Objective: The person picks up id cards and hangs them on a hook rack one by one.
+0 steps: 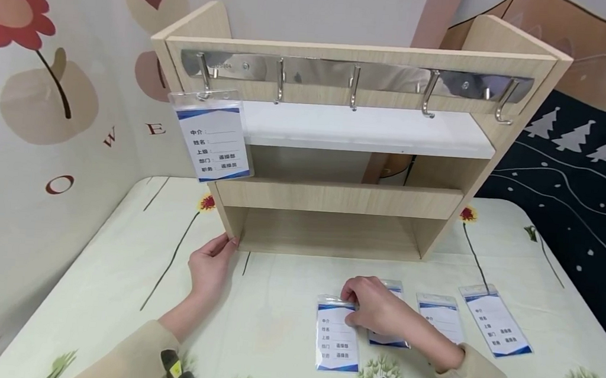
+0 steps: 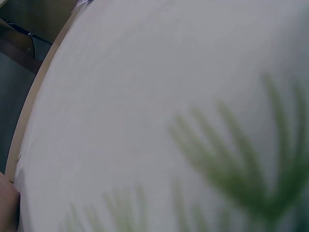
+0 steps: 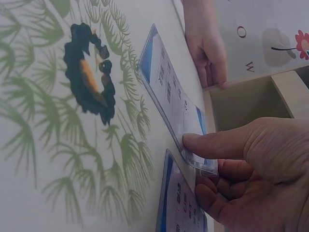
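My left hand (image 1: 210,265) holds the lower left corner of a light wood shelf (image 1: 334,198), its fingertips against the side panel's edge. In the head view my right hand (image 1: 379,305) is over the table. Its thumb and fingers pinch the top end of a clear-sleeved name badge (image 1: 337,340), which the right wrist view shows between thumb (image 3: 217,144) and curled fingers. Partly covered by this hand is a second badge (image 1: 388,340). Another badge (image 1: 210,140) hangs from the leftmost hook (image 1: 203,71) of the shelf's metal rail.
Right of my right hand lie two more badges, one nearer (image 1: 441,318) and one farther right (image 1: 496,323). Four bare hooks, including a middle hook (image 1: 354,86), line the rail (image 1: 317,71). A flower-print cloth (image 1: 272,305) covers the table; a patterned wall (image 1: 90,107) stands at left.
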Demonstrator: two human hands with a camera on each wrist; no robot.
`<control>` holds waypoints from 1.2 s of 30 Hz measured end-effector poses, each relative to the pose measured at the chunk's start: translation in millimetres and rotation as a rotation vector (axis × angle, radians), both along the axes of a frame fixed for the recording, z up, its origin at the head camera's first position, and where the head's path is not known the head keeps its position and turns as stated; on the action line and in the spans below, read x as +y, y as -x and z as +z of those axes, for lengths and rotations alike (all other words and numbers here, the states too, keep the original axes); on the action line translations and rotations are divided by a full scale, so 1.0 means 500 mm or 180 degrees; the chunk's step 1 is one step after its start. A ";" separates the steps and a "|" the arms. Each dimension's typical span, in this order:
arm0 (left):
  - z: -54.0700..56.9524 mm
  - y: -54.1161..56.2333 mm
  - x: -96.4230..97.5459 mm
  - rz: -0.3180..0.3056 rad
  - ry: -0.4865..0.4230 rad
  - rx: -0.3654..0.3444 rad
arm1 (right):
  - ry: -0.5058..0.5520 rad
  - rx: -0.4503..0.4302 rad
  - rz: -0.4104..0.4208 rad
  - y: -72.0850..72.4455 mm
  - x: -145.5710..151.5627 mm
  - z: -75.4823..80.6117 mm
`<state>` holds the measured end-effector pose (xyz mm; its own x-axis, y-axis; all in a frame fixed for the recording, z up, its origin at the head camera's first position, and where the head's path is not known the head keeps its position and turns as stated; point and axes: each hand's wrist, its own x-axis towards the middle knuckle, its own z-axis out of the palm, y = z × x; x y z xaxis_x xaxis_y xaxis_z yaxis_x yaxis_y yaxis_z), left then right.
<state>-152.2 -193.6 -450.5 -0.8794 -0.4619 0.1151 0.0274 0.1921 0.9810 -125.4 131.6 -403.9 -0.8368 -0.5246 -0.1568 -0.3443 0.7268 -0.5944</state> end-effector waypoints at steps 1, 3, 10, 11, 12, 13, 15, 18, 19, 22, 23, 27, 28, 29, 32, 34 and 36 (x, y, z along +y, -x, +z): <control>0.000 0.000 -0.001 -0.0017 0.0012 -0.0022 | 0.0008 -0.0006 -0.0019 -0.001 0.000 0.000; 0.000 0.001 -0.002 -0.0025 0.0004 -0.0049 | 0.0042 -0.0014 -0.0067 -0.003 0.000 -0.001; 0.000 -0.001 -0.001 -0.0021 -0.0075 -0.0097 | 0.0292 -0.0080 -0.0123 -0.006 0.007 -0.003; 0.001 -0.002 -0.001 -0.0028 -0.0083 -0.0098 | 0.0332 -0.0086 -0.0118 -0.004 0.009 -0.004; 0.002 -0.003 0.000 -0.0034 -0.0094 -0.0096 | 0.0374 -0.0084 -0.0114 -0.003 0.010 -0.005; 0.002 -0.003 0.000 -0.0039 -0.0096 -0.0094 | 0.0417 -0.0073 -0.0111 -0.001 0.012 -0.007; 0.002 -0.002 0.000 -0.0041 -0.0116 -0.0085 | 0.0502 -0.0012 -0.0093 0.003 0.014 -0.010; 0.002 -0.001 -0.002 -0.0042 -0.0119 -0.0076 | 0.0608 0.0117 -0.0039 0.007 0.015 -0.017; 0.002 0.000 -0.002 -0.0051 -0.0114 -0.0073 | 0.0638 0.0150 -0.0028 0.007 0.014 -0.019; 0.005 -0.001 -0.002 -0.0087 -0.0092 -0.0088 | 0.0711 0.0249 -0.0016 0.007 0.012 -0.023; 0.006 -0.002 -0.002 -0.0095 -0.0081 -0.0089 | 0.0752 0.0281 -0.0021 0.006 0.011 -0.025; 0.005 0.000 -0.001 -0.0078 -0.0040 -0.0079 | 0.0910 0.0426 -0.0030 0.006 0.007 -0.032; 0.003 0.001 -0.001 -0.0068 -0.0033 -0.0074 | 0.0945 0.0453 -0.0030 0.005 0.007 -0.033; 0.001 0.002 -0.002 -0.0059 -0.0026 -0.0072 | 0.0981 0.0482 -0.0025 0.005 0.007 -0.034; -0.001 0.002 -0.003 -0.0054 -0.0007 -0.0070 | 0.1060 0.0532 -0.0040 0.005 0.006 -0.034; -0.002 0.002 -0.003 -0.0048 -0.0014 -0.0075 | 0.1126 0.0537 -0.0063 0.005 0.006 -0.033; -0.003 0.002 -0.004 -0.0044 -0.0012 -0.0078 | 0.1188 0.0529 -0.0087 0.006 0.007 -0.032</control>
